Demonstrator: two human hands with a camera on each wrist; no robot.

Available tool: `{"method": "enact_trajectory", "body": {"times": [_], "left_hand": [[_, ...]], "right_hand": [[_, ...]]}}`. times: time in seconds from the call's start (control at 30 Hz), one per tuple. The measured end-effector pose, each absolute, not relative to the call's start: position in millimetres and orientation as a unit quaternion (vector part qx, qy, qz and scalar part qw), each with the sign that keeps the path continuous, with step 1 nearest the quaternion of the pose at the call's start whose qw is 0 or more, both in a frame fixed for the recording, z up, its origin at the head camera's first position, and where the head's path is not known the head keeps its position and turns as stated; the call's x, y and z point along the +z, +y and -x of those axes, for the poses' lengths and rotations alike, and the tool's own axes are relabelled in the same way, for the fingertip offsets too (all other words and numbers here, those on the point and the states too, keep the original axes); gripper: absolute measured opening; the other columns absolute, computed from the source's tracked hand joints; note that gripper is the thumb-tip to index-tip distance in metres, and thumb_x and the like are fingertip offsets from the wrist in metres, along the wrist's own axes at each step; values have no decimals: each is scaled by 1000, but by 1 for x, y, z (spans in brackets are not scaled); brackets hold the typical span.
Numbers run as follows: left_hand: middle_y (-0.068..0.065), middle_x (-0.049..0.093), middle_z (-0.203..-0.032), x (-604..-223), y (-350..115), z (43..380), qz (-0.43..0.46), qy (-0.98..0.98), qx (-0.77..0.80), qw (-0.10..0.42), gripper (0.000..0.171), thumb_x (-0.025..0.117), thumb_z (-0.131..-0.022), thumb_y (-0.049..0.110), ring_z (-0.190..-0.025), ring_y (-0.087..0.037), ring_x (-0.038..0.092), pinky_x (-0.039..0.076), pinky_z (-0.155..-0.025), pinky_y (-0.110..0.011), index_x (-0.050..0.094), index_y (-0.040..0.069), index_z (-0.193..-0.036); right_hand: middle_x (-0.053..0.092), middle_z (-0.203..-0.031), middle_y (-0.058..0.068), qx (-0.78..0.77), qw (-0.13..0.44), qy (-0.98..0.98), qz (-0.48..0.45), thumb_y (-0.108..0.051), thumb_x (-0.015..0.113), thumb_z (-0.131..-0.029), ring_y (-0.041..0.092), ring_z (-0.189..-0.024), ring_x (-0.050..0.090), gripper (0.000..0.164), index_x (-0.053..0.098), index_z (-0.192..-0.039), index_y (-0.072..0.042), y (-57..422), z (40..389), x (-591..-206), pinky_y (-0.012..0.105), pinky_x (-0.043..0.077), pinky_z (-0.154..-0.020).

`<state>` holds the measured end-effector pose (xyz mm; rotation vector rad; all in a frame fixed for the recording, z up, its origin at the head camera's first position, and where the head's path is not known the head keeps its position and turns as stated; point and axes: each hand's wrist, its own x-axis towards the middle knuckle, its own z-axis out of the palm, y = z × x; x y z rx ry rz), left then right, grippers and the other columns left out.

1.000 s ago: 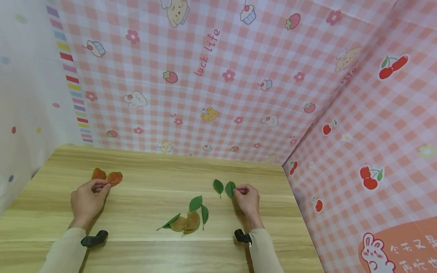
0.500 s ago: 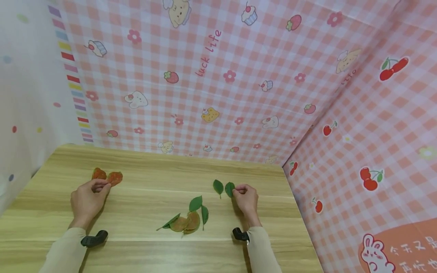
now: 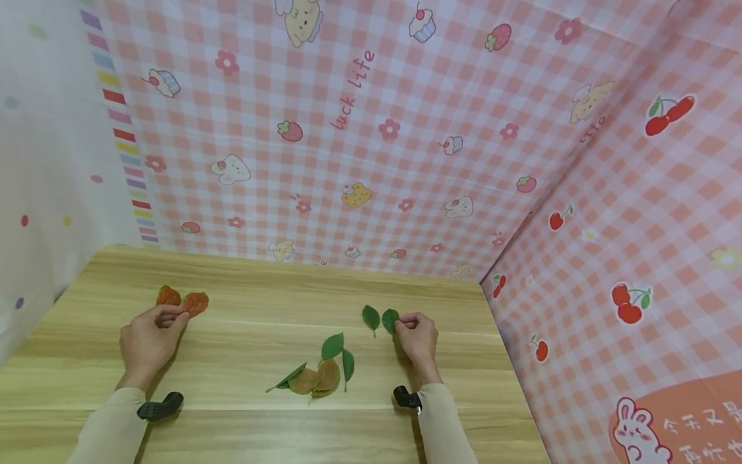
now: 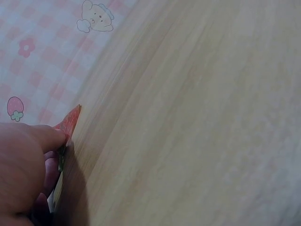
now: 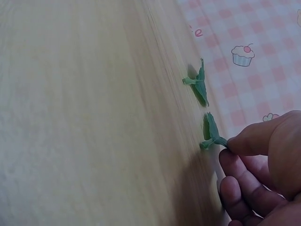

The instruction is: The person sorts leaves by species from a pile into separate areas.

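Note:
My left hand (image 3: 149,338) pinches the lower edge of a red-orange leaf (image 3: 196,303) between thumb and forefinger at the far left of the table. A second red-orange leaf (image 3: 169,296) lies just left of it, partly behind the fingers. In the left wrist view the pinched leaf (image 4: 70,121) stands up in a point above the thumb. At the right, my right hand (image 3: 418,340) holds the right edge of a green leaf (image 3: 390,321) between thumb and fingertip. Beside that leaf, to the left, lies another green leaf (image 3: 371,317) with its stem toward me.
Mid-table is a loose cluster: two overlapping brownish leaves (image 3: 328,377) with green leaves (image 3: 333,346) around them. The wooden table (image 3: 261,438) meets a pink checked cloth wall (image 3: 324,161) at the back and another at the right. Each wrist wears a black camera (image 3: 161,406).
The right hand has shifted very slightly left, with its leaf turned a little nearer the other green leaf. The left hand and the middle cluster have stayed put.

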<state>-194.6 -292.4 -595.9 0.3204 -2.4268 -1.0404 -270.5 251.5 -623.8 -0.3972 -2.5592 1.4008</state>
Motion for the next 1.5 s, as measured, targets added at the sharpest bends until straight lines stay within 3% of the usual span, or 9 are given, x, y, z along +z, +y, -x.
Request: {"method": "enact_trajectory", "body": {"times": [0.2,0.37,0.87,1.03,1.3,1.5], "left_hand": [[-23,86,-98,-597,-292,194,-118,-886,-379,240,19,84,-101,18,-69,35,37,36,-73,-15,84,0,-108],[-23,86,-99,-596,-292,193,-121,-885,-381,238,18,84,-101,18,-69,35,38,36,-74,-17,84,0,-107],[-21,86,-98,-597,-293,192,-128,-882,-387,236,20,85,-101,23,-68,32,41,35,-71,-10,85,3,-105],[-22,86,-100,-593,-293,191,-131,-882,-393,227,24,84,-102,27,-69,32,42,35,-72,-9,85,3,-106],[-21,86,-103,-592,-294,190,-139,-883,-398,206,30,84,-102,34,-69,31,44,39,-77,-17,84,4,-108],[-15,86,-102,-593,-296,187,-145,-873,-422,198,36,85,-101,38,-71,27,51,42,-72,-5,83,4,-111]], "right_hand": [[77,-81,0,468,125,-865,131,-14,89,-90,16,-76,70,8,81,-90,-14,237,255,-600,26,53,-67],[78,-83,4,470,115,-862,150,-10,86,-92,20,-80,71,5,81,-92,-11,226,245,-580,26,54,-71],[79,-83,6,471,132,-863,127,-14,88,-92,20,-73,72,10,80,-94,-9,234,252,-601,28,53,-63],[81,-89,9,469,118,-866,128,-14,87,-93,20,-78,74,14,79,-100,-6,226,242,-582,28,55,-70],[82,-99,11,465,97,-870,131,-15,87,-96,17,-85,73,21,77,-112,-3,222,237,-578,26,55,-77],[79,-105,12,476,96,-868,104,-15,86,-96,18,-92,71,29,75,-119,-2,226,234,-581,25,54,-80]]}}
